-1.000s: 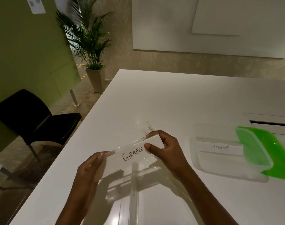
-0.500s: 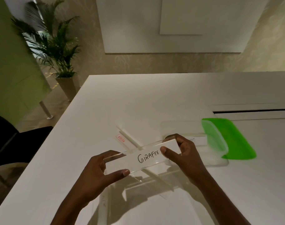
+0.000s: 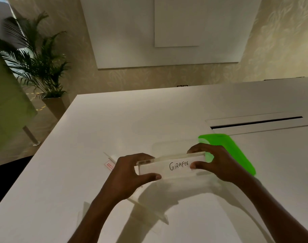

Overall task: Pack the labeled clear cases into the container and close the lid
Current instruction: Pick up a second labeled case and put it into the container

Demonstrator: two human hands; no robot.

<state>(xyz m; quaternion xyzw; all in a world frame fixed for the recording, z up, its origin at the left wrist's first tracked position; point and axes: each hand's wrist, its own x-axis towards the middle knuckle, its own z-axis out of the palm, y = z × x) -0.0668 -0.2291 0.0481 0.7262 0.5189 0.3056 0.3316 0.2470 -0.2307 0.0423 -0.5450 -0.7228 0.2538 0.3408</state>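
Hands grip a clear case (image 3: 170, 166) marked "GIRAFEE" by its two ends above the white table (image 3: 105, 130): the left hand (image 3: 127, 176) pinches the left end between thumb and fingers, the right hand (image 3: 218, 163) the right end. Just behind the case, a clear container (image 3: 169, 148) sits on the table, faint and partly hidden, with its green lid (image 3: 232, 151) propped at its right side. Farther left, beyond the table's edge, stands a potted palm (image 3: 39, 67).
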